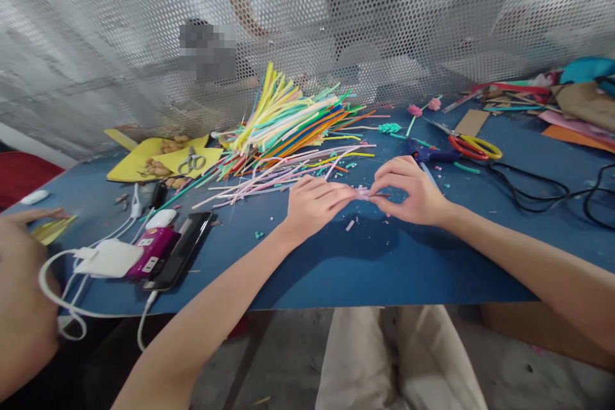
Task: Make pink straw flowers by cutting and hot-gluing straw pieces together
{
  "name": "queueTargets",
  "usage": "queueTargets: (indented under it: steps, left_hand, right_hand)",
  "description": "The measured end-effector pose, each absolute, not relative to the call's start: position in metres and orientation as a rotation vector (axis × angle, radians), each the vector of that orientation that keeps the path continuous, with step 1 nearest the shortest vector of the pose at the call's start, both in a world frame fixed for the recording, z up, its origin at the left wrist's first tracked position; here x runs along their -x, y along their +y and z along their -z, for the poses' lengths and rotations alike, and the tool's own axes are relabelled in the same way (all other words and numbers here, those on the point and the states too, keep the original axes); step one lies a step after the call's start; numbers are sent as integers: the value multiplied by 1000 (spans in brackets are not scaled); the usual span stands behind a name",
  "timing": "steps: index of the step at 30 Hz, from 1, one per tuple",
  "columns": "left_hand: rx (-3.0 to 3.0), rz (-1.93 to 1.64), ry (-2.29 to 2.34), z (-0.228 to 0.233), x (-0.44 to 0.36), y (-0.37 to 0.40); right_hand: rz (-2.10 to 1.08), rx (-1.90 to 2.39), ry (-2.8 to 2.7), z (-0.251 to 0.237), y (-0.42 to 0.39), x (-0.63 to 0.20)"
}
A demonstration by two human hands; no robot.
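Note:
Above the blue table, my left hand [318,204] pinches one end of a short, pale lilac pipe cleaner piece [362,193]. From the other side, my right hand [408,191] has its thumb and fingertips closed at the same piece, and a thin dark bit shows between them. Its exact shape is small and partly hidden by fingers. Just behind the hands lie loose pink and lilac pipe cleaners [269,180]. Small lilac and green clippings [350,225] are scattered below and around the fingers.
Farther back stands a big multicoloured pipe cleaner bundle [293,118]. Right of it are a blue glue gun [432,154] with a black cable and red-and-yellow-handled scissors [473,147]. At left are a phone [180,253], a purple power strip [154,251] and another person's arm [24,295]. Perforated metal [384,13] borders the back.

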State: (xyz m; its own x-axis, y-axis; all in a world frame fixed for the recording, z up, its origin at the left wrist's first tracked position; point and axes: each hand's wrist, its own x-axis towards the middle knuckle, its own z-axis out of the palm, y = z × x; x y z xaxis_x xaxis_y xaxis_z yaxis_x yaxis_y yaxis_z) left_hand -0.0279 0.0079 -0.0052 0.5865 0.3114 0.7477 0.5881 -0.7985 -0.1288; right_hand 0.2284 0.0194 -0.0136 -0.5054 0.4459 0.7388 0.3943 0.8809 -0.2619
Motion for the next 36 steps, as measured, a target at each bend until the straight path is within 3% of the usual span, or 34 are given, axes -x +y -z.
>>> queueTargets:
  steps: [11, 18, 28, 36]
  left_hand:
    - [2506, 1041, -820, 7, 30, 7]
    - [2531, 1072, -888, 6, 29, 8]
    - [2412, 1055, -1271, 12, 37, 27]
    - [2374, 1082, -1270, 14, 48, 34]
  right_hand:
    - [-280, 673, -2165, 10, 18, -230]
    - [-509, 715, -1735, 18, 35, -237]
    - [-398, 918, -1344, 19, 64, -263]
    - [-340, 937, -1355, 21, 77, -277]
